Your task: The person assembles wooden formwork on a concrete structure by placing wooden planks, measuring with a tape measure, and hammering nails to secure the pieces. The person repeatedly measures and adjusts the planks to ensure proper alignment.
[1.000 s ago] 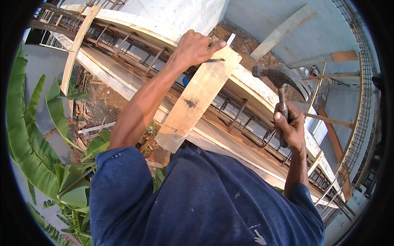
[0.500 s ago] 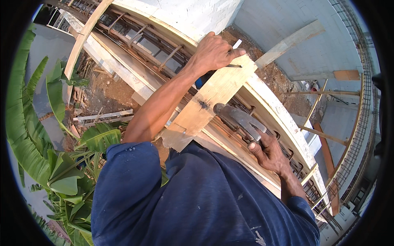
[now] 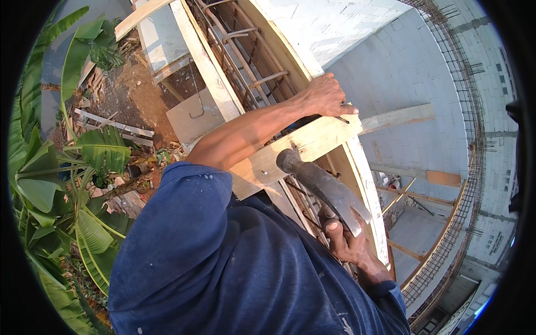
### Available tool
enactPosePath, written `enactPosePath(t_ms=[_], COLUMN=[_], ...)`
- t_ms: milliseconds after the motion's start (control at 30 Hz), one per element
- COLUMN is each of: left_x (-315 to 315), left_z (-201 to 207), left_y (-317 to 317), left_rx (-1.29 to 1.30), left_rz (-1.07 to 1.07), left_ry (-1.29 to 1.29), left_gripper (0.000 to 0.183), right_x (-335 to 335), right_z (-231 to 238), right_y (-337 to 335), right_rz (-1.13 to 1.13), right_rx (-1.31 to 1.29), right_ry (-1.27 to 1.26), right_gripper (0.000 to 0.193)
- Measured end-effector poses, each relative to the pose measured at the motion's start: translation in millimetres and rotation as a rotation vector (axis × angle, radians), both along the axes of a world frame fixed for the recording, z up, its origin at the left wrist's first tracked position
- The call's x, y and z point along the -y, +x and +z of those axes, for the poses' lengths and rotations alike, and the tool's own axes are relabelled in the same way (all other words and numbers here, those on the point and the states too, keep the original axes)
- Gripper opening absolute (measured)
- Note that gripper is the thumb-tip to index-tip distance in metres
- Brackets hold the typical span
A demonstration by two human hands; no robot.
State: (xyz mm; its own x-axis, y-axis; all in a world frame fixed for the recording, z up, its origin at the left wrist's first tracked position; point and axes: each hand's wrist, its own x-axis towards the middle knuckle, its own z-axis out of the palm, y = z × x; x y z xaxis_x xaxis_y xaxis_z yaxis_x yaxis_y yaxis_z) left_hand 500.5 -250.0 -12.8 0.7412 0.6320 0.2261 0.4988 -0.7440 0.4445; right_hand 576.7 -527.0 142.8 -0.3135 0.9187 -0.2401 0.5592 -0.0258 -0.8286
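A pale wooden board lies crosswise over the formwork, in front of my chest. At its far end my left hand is closed, the thumb over the board's edge. A thin dark nail-like piece shows just below that thumb; whether the fingers pinch it is unclear. My right hand is wrapped round a claw hammer. The hammer's round face hangs over the middle of the board and its claw points back toward my wrist. The handle is mostly hidden. A small nail head shows in the board's near end.
Rusty rebar runs inside the long wooden formwork under the board. Pale block walls stand to the right, with a curved rebar cage beyond. Banana leaves and rubble on bare soil lie below at left.
The view has turned and shifted along the formwork. The hammer appears closer and its head lies nearer my left forearm. My left hand stays at the board's far end.
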Motion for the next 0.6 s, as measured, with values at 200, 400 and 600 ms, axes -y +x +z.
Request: enactPosePath(t_ms=[200, 400, 600], left_x=[-0.8, 1.1, -2.6], left_z=[1.8, 4.2, 3.7], left_y=[-1.8, -2.7, -2.9], left_rx=[-0.062, -0.108, -0.060], left_rz=[-0.017, -0.042, -0.042], left_ry=[-0.012, 0.008, 0.015], left_gripper=[0.080, 0.077, 0.077], right_x=[5.4, 8.3, 8.4], right_z=[-25.9, -16.0, -6.8], right_y=[-1.6, -13.3, -15.2], right_rz=[0.039, -0.076, -0.060], right_rx=[-0.132, 0.013, -0.607], right_ry=[0.085, 0.064, 0.349], right_gripper=[0.041, 0.054, 0.043])
